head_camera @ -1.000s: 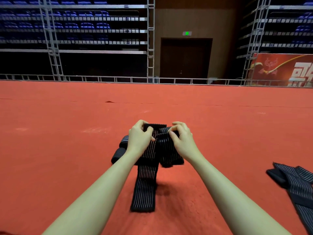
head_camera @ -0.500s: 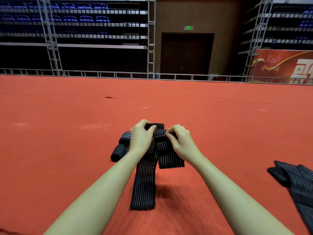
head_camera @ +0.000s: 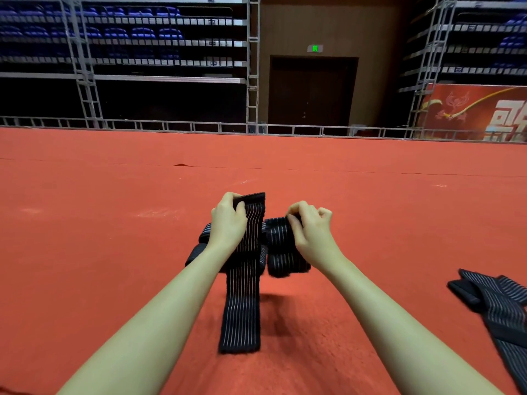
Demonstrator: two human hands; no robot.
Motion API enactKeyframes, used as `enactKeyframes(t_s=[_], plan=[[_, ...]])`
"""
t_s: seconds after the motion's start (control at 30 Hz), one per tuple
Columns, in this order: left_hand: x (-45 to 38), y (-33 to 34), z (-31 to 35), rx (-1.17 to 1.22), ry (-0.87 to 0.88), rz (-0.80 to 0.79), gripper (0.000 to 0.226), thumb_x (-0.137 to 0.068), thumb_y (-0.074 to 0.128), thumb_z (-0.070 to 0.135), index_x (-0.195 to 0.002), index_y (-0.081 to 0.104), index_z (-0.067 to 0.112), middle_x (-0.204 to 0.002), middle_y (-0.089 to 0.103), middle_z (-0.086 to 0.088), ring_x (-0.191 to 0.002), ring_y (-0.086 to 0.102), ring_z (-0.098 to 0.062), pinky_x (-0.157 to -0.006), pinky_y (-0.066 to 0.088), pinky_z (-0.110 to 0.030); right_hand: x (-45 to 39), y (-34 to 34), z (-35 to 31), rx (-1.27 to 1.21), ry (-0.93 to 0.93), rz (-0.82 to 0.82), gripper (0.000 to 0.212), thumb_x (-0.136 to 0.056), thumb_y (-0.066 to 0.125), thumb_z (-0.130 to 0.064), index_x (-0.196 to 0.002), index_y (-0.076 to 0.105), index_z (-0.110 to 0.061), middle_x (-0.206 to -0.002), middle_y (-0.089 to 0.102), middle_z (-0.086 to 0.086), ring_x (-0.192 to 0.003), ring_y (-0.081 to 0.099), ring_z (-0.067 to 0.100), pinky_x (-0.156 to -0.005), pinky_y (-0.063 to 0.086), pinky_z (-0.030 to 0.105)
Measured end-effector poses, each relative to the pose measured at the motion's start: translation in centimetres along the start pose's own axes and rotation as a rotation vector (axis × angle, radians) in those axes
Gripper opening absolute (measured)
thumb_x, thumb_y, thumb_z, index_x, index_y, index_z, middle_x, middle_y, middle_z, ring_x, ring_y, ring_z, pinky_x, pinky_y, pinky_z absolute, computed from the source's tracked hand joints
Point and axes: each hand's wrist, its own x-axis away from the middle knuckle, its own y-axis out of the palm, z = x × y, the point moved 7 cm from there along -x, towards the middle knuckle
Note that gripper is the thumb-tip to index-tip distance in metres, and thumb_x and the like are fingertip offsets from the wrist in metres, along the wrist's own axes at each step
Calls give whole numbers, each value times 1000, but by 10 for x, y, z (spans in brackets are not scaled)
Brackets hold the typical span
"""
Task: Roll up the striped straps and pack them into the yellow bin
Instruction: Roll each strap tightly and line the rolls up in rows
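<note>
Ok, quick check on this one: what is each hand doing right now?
Left hand: grips the top end of the long striped strap.
Right hand: pinches the bunched striped strap beside it.

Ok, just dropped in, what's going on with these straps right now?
A person sits over a red floor, working with striped straps. The left hand grips the top end of a long strap that hangs down to the floor. The right hand pinches a bunched strap beside it. More straps lie at the right. No yellow bin is in view.
</note>
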Motion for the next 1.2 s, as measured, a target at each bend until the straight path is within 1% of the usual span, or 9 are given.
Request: enactKeyframes(t_s=[0.13,0.23,0.33,0.4,0.5,0.6,0.73,0.93,1.2], plan=[[11,2,18,102,61,-28,24,-95,40,7,-105,45,28,-70,65,-5,-62,64,-29,-59,50,-38,-3,-6,-4,51,-5,58,12,-88,45,-14,-88,56,-11,-90,46,-5,-85,41,17,-72,14,27],[19,4,32,104,177,-60,31,-93,39,0,-95,46,30,-64,60,2,-61,62,-32,-64,52,-42,-2,-5,-4,37,16,66,12,-89,44,-17,-87,55,-12,-87,47,-6,-85,47,21,-72,14,27],[27,6,42,-15,330,-75,27,-85,48,-6,-86,66,14,-83,57,0,-72,55,-2,-73,43,-17,0,-3,-3,47,23,61,13,-89,45,-19,-87,57,-13,-88,54,-3,-87,51,23,-74,15,27],[32,14,44,-55,397,-152,19,-85,57,-1,-94,70,8,-91,55,2,-79,53,-3,-76,36,-4,2,0,-4,21,18,52,13,-88,47,-19,-88,59,-13,-87,55,-6,-87,52,20,-76,16,26],[36,22,42,-85,456,-236,13,-83,65,3,-94,72,6,-97,52,1,-89,51,-6,-81,32,0,3,2,-4,-76,27,33,11,-88,49,-21,-86,59,-16,-86,53,-13,-87,51,15,-82,22,29],[34,19,41,-13,421,-197,13,-82,67,3,-92,74,9,-91,55,4,-83,53,-1,-78,34,-1,5,0,1,-337,117,4,14,-85,47,-18,-83,60,-23,-86,59,-12,-86,54,8,-82,38,32],[27,15,28,149,258,-183,15,-85,66,7,-95,75,12,-91,62,1,-85,58,1,-77,42,-8,12,3,14,-616,285,-67,36,-72,36,-10,-90,63,-26,-89,64,-12,-84,57,2,-73,43,21],[27,15,21,173,214,-190,17,-87,65,8,-99,74,15,-94,58,5,-88,56,10,-78,40,-3,16,10,14,-635,223,-79,32,-88,57,1,-103,66,-26,-108,68,-2,-107,62,13,-94,47,30],[29,15,27,71,386,-129,13,-81,68,2,-91,74,9,-92,50,12,-90,51,11,-81,35,-2,10,13,12,-482,218,-12,26,-87,58,2,-93,68,-21,-91,64,-8,-88,59,0,-80,44,15]])
